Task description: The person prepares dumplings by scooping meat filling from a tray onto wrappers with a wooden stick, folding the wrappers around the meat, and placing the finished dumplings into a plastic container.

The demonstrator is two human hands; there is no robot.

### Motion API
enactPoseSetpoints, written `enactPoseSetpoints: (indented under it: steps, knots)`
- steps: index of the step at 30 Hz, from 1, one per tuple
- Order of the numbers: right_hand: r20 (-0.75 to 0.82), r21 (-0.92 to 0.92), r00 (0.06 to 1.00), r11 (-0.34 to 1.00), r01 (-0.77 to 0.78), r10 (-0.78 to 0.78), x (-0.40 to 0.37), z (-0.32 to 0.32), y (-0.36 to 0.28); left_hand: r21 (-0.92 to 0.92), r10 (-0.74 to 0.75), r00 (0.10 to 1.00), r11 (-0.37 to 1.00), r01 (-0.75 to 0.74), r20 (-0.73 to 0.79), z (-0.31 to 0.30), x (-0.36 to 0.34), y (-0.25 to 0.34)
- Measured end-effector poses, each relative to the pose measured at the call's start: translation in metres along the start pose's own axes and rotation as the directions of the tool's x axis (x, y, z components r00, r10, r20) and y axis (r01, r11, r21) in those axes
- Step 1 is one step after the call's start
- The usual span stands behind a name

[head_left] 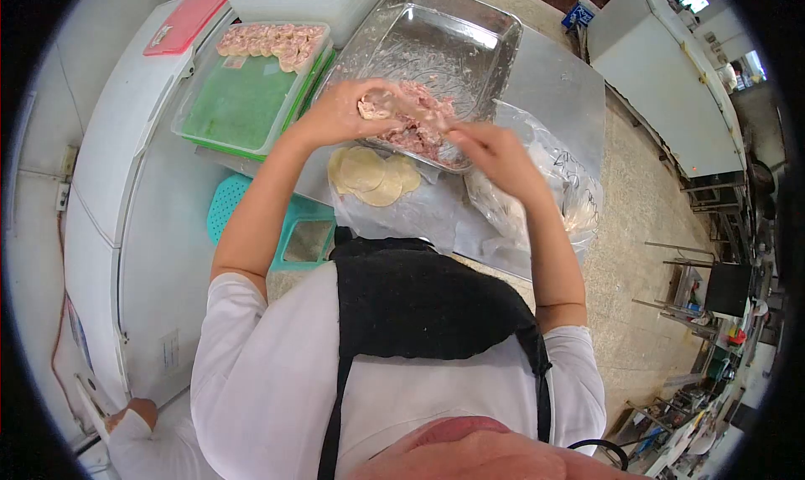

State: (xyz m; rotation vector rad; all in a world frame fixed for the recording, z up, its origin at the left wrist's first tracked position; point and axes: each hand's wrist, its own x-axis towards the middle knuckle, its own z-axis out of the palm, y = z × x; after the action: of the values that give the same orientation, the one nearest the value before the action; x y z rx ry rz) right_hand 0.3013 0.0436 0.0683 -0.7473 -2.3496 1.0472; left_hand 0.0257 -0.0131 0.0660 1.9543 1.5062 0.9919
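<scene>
Over the near left edge of the metal tray [495, 52], my left hand [348, 115] is curled around a dumpling [375, 105] with pink filling showing at its top. My right hand [499, 153] is closed on the end of a small flat spatula [411, 107], whose blade reaches the dumpling; its exact shape is blurred. Pink minced meat [423, 136] is heaped in the tray's near corner below both hands. A stack of round dough wrappers [373, 176] lies on plastic just in front of me.
Rows of filled dumplings [272, 42] sit in a green-bottomed plastic container [231, 107] at left. Clear plastic bags [537, 186] lie to the right on the metal table [558, 82]. A turquoise basket [228, 203] is below left. Another person's sleeve [155, 446] shows at bottom left.
</scene>
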Motion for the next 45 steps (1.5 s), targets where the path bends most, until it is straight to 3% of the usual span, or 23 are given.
enactPoseSetpoints:
  steps: [2, 4, 5, 6, 8, 12, 14, 15, 16, 18, 20, 21, 22, 24, 25, 28, 30, 34, 36, 38, 40, 42, 45]
  knots:
    - [0.008, -0.002, 0.999, 0.999, 0.041, -0.041, 0.003, 0.013, 0.002, -0.03, 0.063, 0.972, 0.998, -0.058, 0.225, -0.004, 0.009, -0.002]
    - [0.064, -0.124, 0.997, 0.991, 0.052, -0.044, 0.013, 0.007, 0.005, 0.046, 0.014, 0.976, 0.999, -0.024, 0.217, -0.003, 0.008, -0.006]
    - [0.018, -0.378, 0.996, 0.921, 0.092, -0.092, 0.013, 0.0, 0.005, 0.127, -0.042, 0.977, 0.992, 0.015, 0.207, -0.003, 0.008, -0.01]
    - [0.016, -0.385, 0.995, 0.918, 0.094, -0.095, 0.013, 0.001, -0.008, 0.127, -0.035, 0.978, 0.992, 0.009, 0.203, -0.003, 0.007, -0.014]
    - [-0.159, -0.512, 0.985, 0.858, -0.031, -0.059, 0.008, 0.012, -0.04, -0.022, -0.114, 0.99, 0.993, 0.117, 0.084, -0.004, 0.005, -0.024]
    - [-0.123, -0.62, 0.991, 0.784, -0.032, -0.056, 0.028, 0.023, -0.044, 0.046, -0.054, 0.98, 0.998, 0.046, 0.191, -0.031, 0.005, -0.031]
    - [-0.11, -0.546, 0.994, 0.836, -0.057, -0.004, 0.038, 0.012, -0.065, -0.002, -0.086, 0.995, 0.996, 0.087, 0.059, -0.046, -0.009, -0.035]
    - [-0.137, -0.401, 0.99, 0.913, -0.078, 0.025, 0.041, 0.011, -0.077, -0.169, -0.131, 0.966, 0.971, 0.171, 0.224, -0.059, -0.008, -0.037]
    - [-0.158, -0.246, 0.986, 0.964, -0.098, 0.06, 0.045, 0.013, -0.087, -0.172, -0.124, 0.966, 0.971, 0.165, 0.227, -0.067, -0.012, -0.041]
    - [-0.105, -0.25, 0.991, 0.962, -0.11, 0.086, 0.057, 0.029, -0.098, 0.001, 0.17, 0.984, 0.985, -0.17, -0.051, -0.082, -0.024, -0.047]
    - [-0.022, -0.395, 0.998, 0.918, 0.038, -0.051, 0.075, 0.064, -0.097, -0.003, 0.16, 0.987, 0.987, -0.161, -0.028, -0.097, -0.025, -0.071]
    - [0.012, -0.318, 0.999, 0.947, -0.038, 0.044, 0.082, 0.08, -0.099, -0.003, 0.146, 0.989, 0.989, -0.146, 0.0, -0.105, -0.026, -0.079]
    - [0.011, -0.322, 0.999, 0.946, -0.04, 0.046, 0.088, 0.089, -0.096, -0.006, 0.149, 0.989, 0.989, -0.149, -0.002, -0.113, -0.03, -0.087]
    - [-0.072, -0.402, 0.991, 0.913, 0.075, -0.114, 0.101, 0.099, -0.092, 0.098, 0.013, 0.999, 0.995, -0.017, 0.037, -0.13, -0.036, -0.101]
    - [-0.082, -0.395, 0.997, 0.918, -0.021, -0.012, 0.104, 0.098, -0.097, 0.096, 0.013, 0.999, 0.995, -0.016, 0.037, -0.138, -0.04, -0.113]
    - [-0.209, -0.299, 0.977, 0.948, -0.11, 0.047, 0.102, 0.105, -0.099, 0.097, 0.012, 0.999, 0.995, -0.015, 0.038, -0.167, -0.048, -0.152]
    - [-0.235, -0.265, 0.963, 0.944, -0.196, 0.133, 0.093, 0.111, -0.093, 0.071, -0.198, 0.967, 0.98, 0.189, 0.159, -0.189, -0.052, -0.172]
    - [-0.38, -0.055, 0.88, 0.942, -0.33, 0.286, 0.06, 0.131, -0.068, 0.252, -0.148, 0.987, 0.96, 0.126, 0.068, -0.2, -0.053, -0.222]
    - [-0.418, -0.002, 0.841, 0.926, -0.378, 0.342, 0.046, 0.137, -0.066, 0.319, -0.005, 0.997, 0.947, 0.03, -0.081, -0.197, -0.046, -0.229]
    - [-0.379, 0.197, 0.731, 0.821, -0.536, 0.568, 0.033, 0.141, -0.07, 0.25, -0.067, 0.996, 0.965, 0.078, -0.053, -0.193, -0.033, -0.227]
    - [-0.39, 0.234, 0.728, 0.825, -0.514, 0.564, 0.022, 0.146, -0.062, 0.181, -0.131, 0.991, 0.974, 0.133, -0.021, -0.184, -0.024, -0.232]
    - [-0.401, 0.27, 0.726, 0.83, -0.489, 0.558, 0.016, 0.147, -0.06, 0.309, 0.061, 0.971, 0.951, 0.015, -0.233, -0.165, -0.017, -0.245]
    - [-0.398, 0.245, 0.715, 0.818, -0.521, 0.575, 0.012, 0.144, -0.057, 0.274, 0.01, 0.991, 0.961, 0.026, -0.131, -0.154, -0.008, -0.248]
